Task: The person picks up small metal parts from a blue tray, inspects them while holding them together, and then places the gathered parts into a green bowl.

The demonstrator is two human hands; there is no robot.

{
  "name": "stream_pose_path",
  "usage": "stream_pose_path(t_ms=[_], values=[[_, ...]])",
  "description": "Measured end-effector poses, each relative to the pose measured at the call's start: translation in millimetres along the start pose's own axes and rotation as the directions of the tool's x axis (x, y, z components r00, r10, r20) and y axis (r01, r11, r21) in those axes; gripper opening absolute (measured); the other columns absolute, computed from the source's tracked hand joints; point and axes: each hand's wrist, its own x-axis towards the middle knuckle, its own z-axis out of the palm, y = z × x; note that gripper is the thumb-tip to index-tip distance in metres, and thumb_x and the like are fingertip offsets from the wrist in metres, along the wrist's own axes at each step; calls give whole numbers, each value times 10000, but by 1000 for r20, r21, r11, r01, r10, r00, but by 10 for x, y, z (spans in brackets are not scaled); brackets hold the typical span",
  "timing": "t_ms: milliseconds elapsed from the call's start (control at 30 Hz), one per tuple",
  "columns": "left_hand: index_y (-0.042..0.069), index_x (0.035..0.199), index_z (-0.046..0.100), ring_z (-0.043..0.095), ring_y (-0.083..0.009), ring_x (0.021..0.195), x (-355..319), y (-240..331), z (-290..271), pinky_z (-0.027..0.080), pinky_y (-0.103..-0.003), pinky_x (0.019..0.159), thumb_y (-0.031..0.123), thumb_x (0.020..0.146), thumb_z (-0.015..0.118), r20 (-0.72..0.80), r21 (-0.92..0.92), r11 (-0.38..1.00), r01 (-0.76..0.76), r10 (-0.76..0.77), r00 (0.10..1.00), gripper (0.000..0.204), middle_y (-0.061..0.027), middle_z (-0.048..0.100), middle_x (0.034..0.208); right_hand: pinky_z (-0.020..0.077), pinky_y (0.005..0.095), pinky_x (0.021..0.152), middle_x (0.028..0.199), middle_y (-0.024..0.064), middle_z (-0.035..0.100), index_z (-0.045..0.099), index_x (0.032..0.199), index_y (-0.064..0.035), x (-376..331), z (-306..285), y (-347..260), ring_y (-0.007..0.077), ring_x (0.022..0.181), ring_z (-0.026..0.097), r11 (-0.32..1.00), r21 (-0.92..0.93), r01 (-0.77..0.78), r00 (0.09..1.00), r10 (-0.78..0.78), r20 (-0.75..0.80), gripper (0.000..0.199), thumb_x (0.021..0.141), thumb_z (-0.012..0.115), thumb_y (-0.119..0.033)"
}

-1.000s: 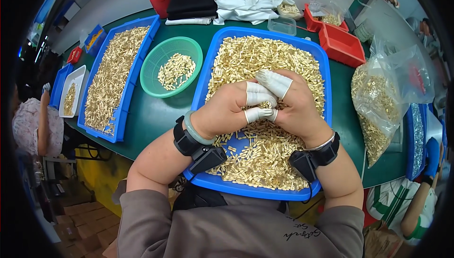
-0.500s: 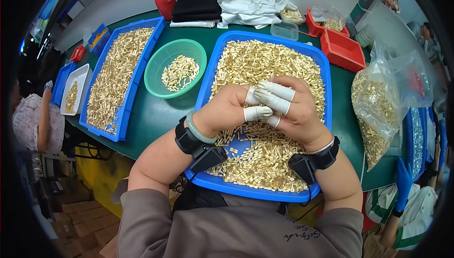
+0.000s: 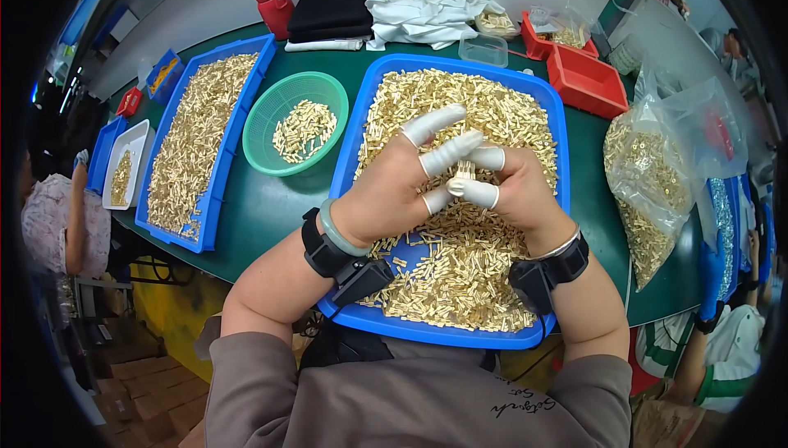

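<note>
My left hand (image 3: 392,181) and my right hand (image 3: 525,195) meet above a large blue tray (image 3: 349,152) heaped with small brass fittings. White finger cots cover several of my fingertips. A few brass fittings (image 3: 465,170) show upright between the fingertips, pinched by my right thumb and forefinger. The left thumb and a left finger press against the same little bunch. One other left finger points away, stretched toward the far side. How many fittings are in the grip is hidden by the fingers.
Left of the tray stand a green colander (image 3: 254,132) holding some fittings and a long blue tray (image 3: 212,193) full of them. At right are a clear bag (image 3: 648,193) of brass parts and a red bin (image 3: 587,82). Cloths (image 3: 423,9) and a red flask (image 3: 275,9) lie behind.
My hands have spread apart slightly; left fingers have straightened and lifted, showing the fittings between the fingertips. The whole view has shifted a little. The co-worker's blue glove at right has moved lower.
</note>
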Motion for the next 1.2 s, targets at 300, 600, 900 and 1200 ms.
stream_pose_path(t_ms=[300, 600, 900, 1200], values=[[87, 981, 607, 505, -289, 1022, -14, -62, -52, 418, -337, 844, -6, 713, 588, 95, -55, 989, -140, 145, 985, 284, -122, 507, 1132, 444, 202, 655, 816, 23, 626, 624, 940, 7, -1, 15, -20, 65, 715, 555, 958, 223, -179, 979, 152, 137, 220, 744, 653, -89], [48, 899, 626, 570, -220, 802, -53, -79, -53, 448, -297, 716, 63, 743, 617, 167, -161, 964, 210, -184, 969, 157, -91, 609, 862, 435, 198, 611, 887, 64, 630, 604, 975, -17, 51, -34, 72, 102, 724, 578, 992, 112, 49, 975, -24, -220, 197, 856, 519, -149], [56, 875, 629, 573, -202, 719, -63, -80, -41, 448, -282, 652, 78, 751, 612, 186, -171, 951, 259, -227, 956, 127, -75, 616, 779, 463, 234, 657, 904, 81, 626, 598, 972, -4, 52, -20, 77, 118, 746, 584, 990, 112, 89, 971, -61, -230, 193, 860, 511, -135], [69, 882, 632, 569, -213, 721, -57, -82, -46, 449, -284, 647, 81, 739, 625, 157, -142, 975, 170, -147, 976, 144, -74, 615, 789, 467, 238, 659, 878, 77, 624, 593, 987, 3, 44, -27, 74, 117, 734, 578, 992, 103, 72, 976, -49, -211, 200, 860, 510, -127]])
